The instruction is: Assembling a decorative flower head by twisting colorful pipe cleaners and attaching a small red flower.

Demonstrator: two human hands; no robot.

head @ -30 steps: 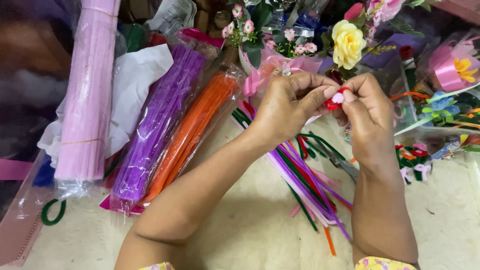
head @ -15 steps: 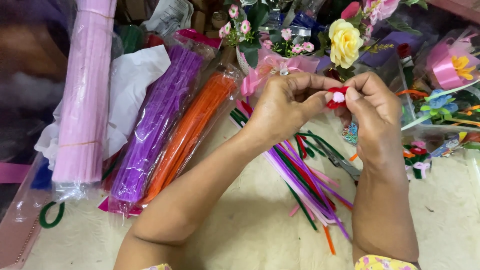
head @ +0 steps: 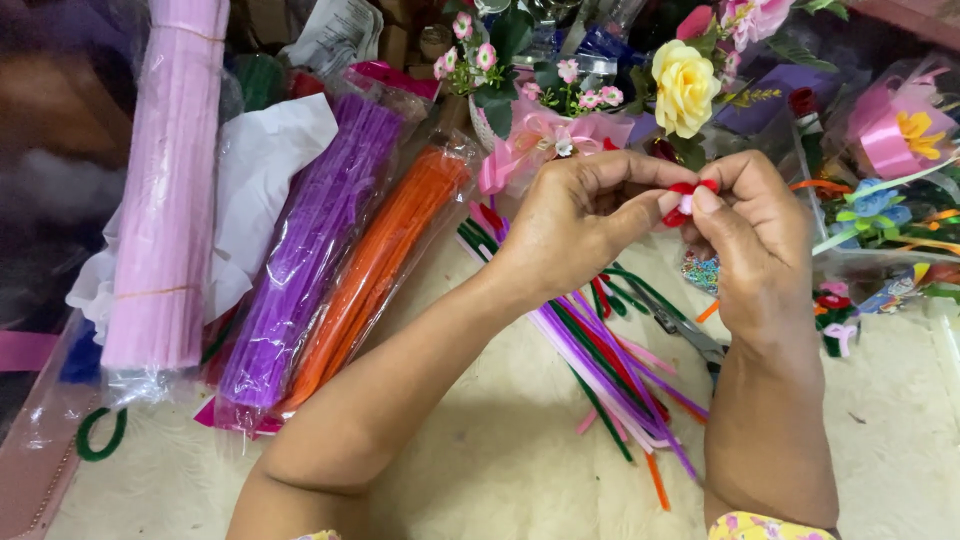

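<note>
A small red pipe-cleaner piece (head: 681,203) with a pale pink centre is pinched between the fingertips of both hands. My left hand (head: 585,210) grips it from the left, and my right hand (head: 752,235) holds it from the right with the thumb on top. Both hands hover above a loose pile of pipe cleaners (head: 610,365) in purple, green, pink and orange lying on the beige table. Most of the red piece is hidden by my fingers.
Bagged bundles lie on the left: pink pipe cleaners (head: 165,200), purple ones (head: 310,250), orange ones (head: 375,265). Scissors (head: 690,335) lie under my right hand. A yellow fabric rose (head: 684,85), small pink flowers (head: 545,110) and wrapped bouquets (head: 895,130) crowd the back. A green loop (head: 98,435) lies front left.
Both hands have shifted slightly upward together, still working the red piece between the fingertips. Nothing else on the table has moved.
</note>
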